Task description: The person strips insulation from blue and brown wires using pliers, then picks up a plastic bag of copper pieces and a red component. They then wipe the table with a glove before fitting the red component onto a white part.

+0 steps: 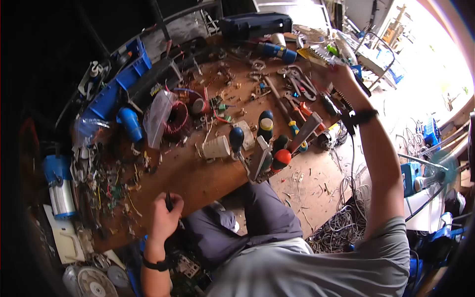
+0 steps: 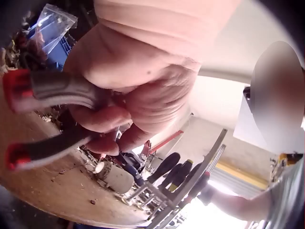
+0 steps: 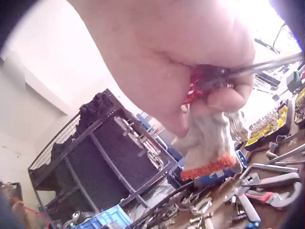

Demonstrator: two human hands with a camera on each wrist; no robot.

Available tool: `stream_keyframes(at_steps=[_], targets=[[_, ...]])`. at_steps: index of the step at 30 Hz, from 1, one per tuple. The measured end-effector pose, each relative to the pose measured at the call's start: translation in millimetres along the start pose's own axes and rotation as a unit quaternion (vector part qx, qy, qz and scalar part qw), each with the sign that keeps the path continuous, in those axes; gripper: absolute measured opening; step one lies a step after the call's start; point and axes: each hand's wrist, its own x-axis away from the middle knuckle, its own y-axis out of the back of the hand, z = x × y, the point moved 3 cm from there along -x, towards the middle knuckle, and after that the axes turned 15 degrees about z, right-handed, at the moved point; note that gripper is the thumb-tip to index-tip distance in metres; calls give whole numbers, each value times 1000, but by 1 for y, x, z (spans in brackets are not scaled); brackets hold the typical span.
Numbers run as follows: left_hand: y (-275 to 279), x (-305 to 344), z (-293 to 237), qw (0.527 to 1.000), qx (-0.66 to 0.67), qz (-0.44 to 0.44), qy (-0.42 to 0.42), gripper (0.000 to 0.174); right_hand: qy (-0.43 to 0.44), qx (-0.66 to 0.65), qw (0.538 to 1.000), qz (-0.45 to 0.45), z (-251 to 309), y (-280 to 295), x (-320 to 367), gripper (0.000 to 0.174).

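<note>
My left hand is low over the near edge of the workbench, gripping pliers with black handles tipped in red. The jaws of the pliers are hidden behind the palm and curled fingers in the left wrist view. My right hand reaches to the far right of the bench. It holds a screwdriver with a red and black handle, its metal shaft pointing right in the right wrist view. A whitish knitted glove with an orange cuff shows right below those fingers. Several pliers lie beneath the right forearm.
Screwdrivers stand in a rack at the bench's front edge, including one with a red handle. A white cup, a copper coil and a blue bin sit farther left. Scrap parts cover the left side.
</note>
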Motion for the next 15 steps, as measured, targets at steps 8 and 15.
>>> stream_keyframes(at_steps=[8,15], targets=[[-7,-44,-15,939,-343,-27,32,23,44,-176,983,-16,57,-18,5,32],[-16,-72,4,917,-390,-4,79,25,105,-330,938,32,85,-15,175,22]])
